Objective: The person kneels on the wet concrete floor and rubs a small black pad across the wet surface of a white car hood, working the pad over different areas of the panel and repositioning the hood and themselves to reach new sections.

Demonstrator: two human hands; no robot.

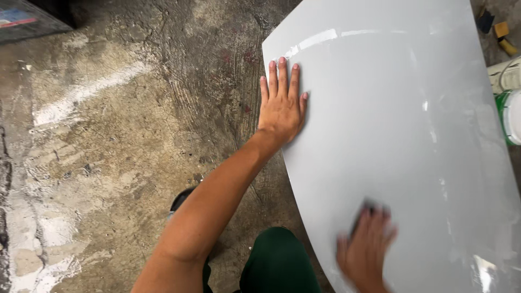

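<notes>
Two hands being applied: left hand [281, 106] being pressed flat, fingers spread, on grey panel [396, 141]; dark sanding block [364, 212] being gripped by blurred right hand [364, 252]. Uneven pressure risks gouging gloss.

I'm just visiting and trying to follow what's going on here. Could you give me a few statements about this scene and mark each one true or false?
1. The left hand lies flat on the grey panel. True.
2. The right hand is empty. False: it presses a dark pad onto the panel.
3. The panel rests on a wooden bench. False: bare concrete floor lies around it.
4. A white bucket with a green band stands at the panel's right edge. True.
</notes>
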